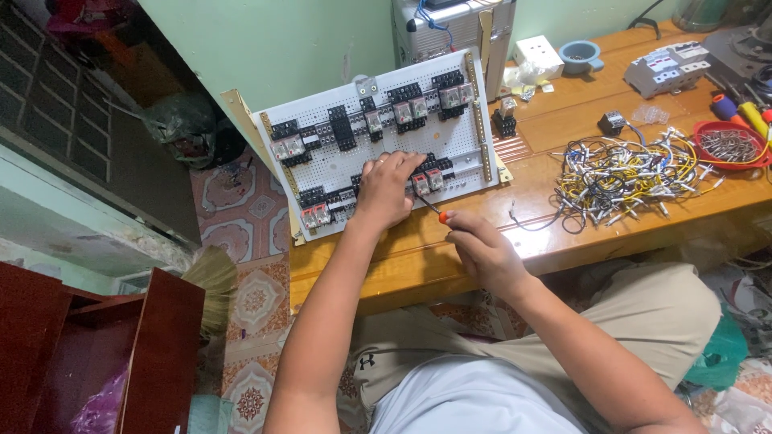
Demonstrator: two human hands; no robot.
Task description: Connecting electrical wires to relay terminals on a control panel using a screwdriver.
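Your left hand (386,189) pressed flat, ungripping, on the board (378,145); right hand (482,249) gripped a screwdriver (438,213) below it (mid-tightening a relay; next wanted a steady tip).

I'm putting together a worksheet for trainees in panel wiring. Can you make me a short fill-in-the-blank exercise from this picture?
1. The left hand rests on the white perforated ____ that carries rows of relays.
2. The right hand holds a screwdriver with an ____ handle.
3. The tangle of loose wires lies on the wooden ____, to the right of the hands.
4. The red bowl at the right edge holds small metal ____.

Missing words: board; orange; table; screws
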